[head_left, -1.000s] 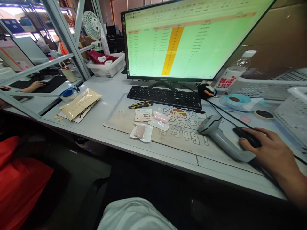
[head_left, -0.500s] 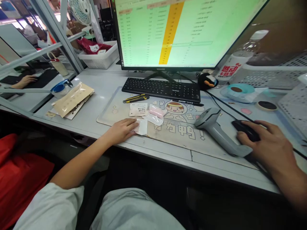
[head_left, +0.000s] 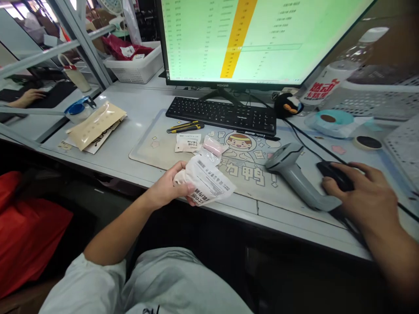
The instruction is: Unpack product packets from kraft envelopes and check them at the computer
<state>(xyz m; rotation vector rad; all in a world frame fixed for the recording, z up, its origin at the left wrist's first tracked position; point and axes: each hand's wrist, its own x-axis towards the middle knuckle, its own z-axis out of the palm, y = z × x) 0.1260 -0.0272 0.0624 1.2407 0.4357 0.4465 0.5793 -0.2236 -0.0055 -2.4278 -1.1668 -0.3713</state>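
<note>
My left hand [head_left: 172, 185] is closed around a white printed packet [head_left: 211, 181], raised over the front edge of the desk with its thumb on top. Just behind it, a second white printed packet [head_left: 187, 142] and a clear pouch with a pink roll inside [head_left: 212, 146] lie on the desk mat [head_left: 147, 148]. At the right, my right hand [head_left: 366, 192] rests over a black computer mouse [head_left: 335, 176], fingers curled along it. A grey barcode scanner [head_left: 296, 179] lies left of the mouse, close to my right wrist.
Behind the mat stand a black keyboard [head_left: 222, 115] and a lit monitor [head_left: 203, 39]. A yellow-black utility knife [head_left: 185, 127] lies before the keyboard. Tape rolls [head_left: 368, 143] and a bottle [head_left: 330, 83] are at right. Beige packages [head_left: 96, 124] lie left; a co-worker's hand [head_left: 32, 97] shows beyond the frame.
My left hand has lifted the white packet off the mat and turned it so that printing shows. My right hand stays on the mouse. The view has shifted slightly.
</note>
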